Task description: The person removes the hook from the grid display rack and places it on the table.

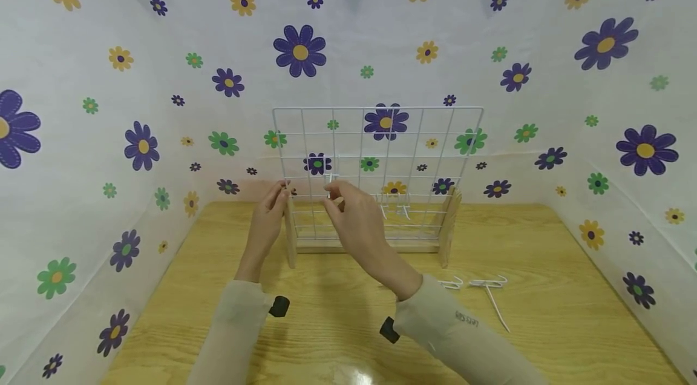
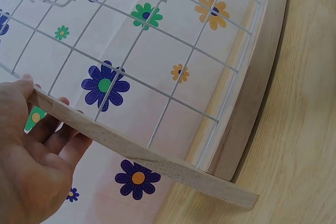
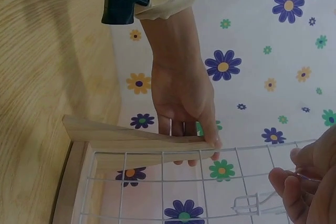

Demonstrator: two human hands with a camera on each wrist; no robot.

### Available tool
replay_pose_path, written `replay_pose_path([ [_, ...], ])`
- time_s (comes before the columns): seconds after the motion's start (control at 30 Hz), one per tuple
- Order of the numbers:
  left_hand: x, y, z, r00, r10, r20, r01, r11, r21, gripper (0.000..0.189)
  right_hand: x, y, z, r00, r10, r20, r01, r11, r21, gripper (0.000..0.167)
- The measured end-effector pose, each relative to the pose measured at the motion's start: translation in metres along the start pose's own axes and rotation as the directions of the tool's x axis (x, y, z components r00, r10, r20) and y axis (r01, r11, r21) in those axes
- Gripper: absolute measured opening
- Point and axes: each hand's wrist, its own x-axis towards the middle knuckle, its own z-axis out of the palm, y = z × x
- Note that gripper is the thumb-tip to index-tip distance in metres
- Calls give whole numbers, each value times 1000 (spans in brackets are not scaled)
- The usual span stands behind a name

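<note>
In the head view my left hand (image 1: 268,210) grips the left wooden upright (image 1: 291,233) of a stand that holds a white wire grid (image 1: 362,177). Its thumb lies on the upright's near face in the left wrist view, with the fingers behind. My right hand (image 1: 356,215) is in front of the grid's left part. Between thumb and fingertips it pinches a white wire hook (image 3: 247,203), whose bracket is at the grid wires. The pinched end is mostly hidden by the fingers. More white hooks (image 1: 403,206) hang lower on the grid, right of this hand.
Loose white hooks lie on the wooden table (image 1: 523,252) at the right, one (image 1: 490,284) with its long rod pointing toward me and another (image 1: 451,283) partly behind my right sleeve. The right upright (image 1: 449,227) stands across the grid. Flower-patterned cloth (image 1: 179,70) surrounds the table.
</note>
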Motion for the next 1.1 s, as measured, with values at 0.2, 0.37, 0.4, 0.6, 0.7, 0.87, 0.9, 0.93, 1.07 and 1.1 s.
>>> replay_pose_path([
  [0.2, 1, 0, 0, 1000, -1, 2, 1, 1000, -2, 56, 3, 2, -2, 999, -22, -35, 22, 1000, 6, 13],
  [0.37, 2, 2, 0, 1000, -7, 12, 7, 1000, -20, 55, 6, 5, -6, 995, -35, -93, 37, 999, 18, 10],
  [0.4, 2, 2, 0, 1000, -13, 14, 13, 1000, -24, 54, 7, 6, -6, 993, -39, -108, 42, 999, 25, 10],
  [0.6, -4, 21, 0, 998, -52, 29, 53, 998, -26, 49, 10, 11, -10, 980, -61, -187, 80, 992, 94, 8],
  [0.7, -9, 35, 0, 998, -58, 36, 58, 998, -6, 48, 11, 14, -11, 976, -65, -209, 91, 989, 117, 8],
  [0.87, -8, 32, 0, 998, -50, 37, 50, 999, 5, 50, 13, 17, -14, 971, -67, -228, 104, 982, 156, 8],
  [0.9, -7, 28, 0, 998, -47, 34, 47, 999, 3, 50, 13, 17, -14, 971, -64, -230, 104, 981, 163, 8],
  [0.93, -5, 22, 0, 999, -45, 31, 45, 999, 2, 51, 13, 18, -15, 971, -62, -232, 103, 980, 170, 8],
  [1.07, 1, 4, 0, 999, -33, 14, 33, 999, 2, 53, 14, 19, -18, 968, -55, -243, 104, 975, 196, 8],
  [1.1, 1, 3, 0, 1000, -29, 10, 29, 1000, 5, 53, 14, 20, -18, 968, -54, -247, 106, 974, 200, 8],
])
